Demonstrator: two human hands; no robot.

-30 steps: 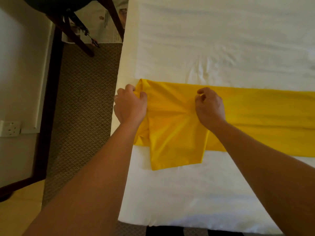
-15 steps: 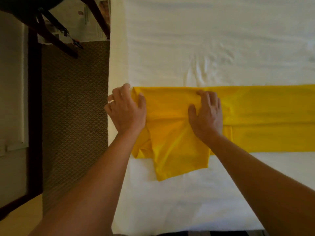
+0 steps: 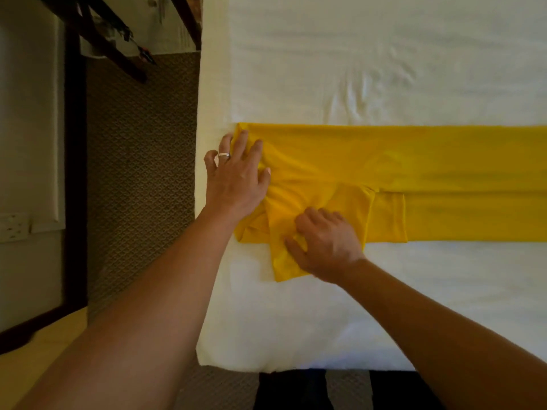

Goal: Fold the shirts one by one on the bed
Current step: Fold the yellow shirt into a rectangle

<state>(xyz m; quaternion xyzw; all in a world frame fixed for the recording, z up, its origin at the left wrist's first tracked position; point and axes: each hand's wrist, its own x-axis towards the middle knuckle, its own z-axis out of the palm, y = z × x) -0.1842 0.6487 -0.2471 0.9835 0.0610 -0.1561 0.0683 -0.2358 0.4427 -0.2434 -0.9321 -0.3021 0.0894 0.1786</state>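
A yellow shirt lies folded into a long band across the white bed, running off the right edge of the view. One sleeve hangs below the band at its left end. My left hand, wearing a ring, rests flat with spread fingers on the shirt's left end near the bed's edge. My right hand sits on that sleeve with its fingers curled into the cloth, bunching it.
The bed's left edge and near corner border a patterned carpet. Dark wooden furniture legs stand at the top left. A white wall with a socket is on the far left.
My right hand has come down from the shirt's upper fold onto the sleeve and curled into it. My left hand's fingers have spread flat on the left end.
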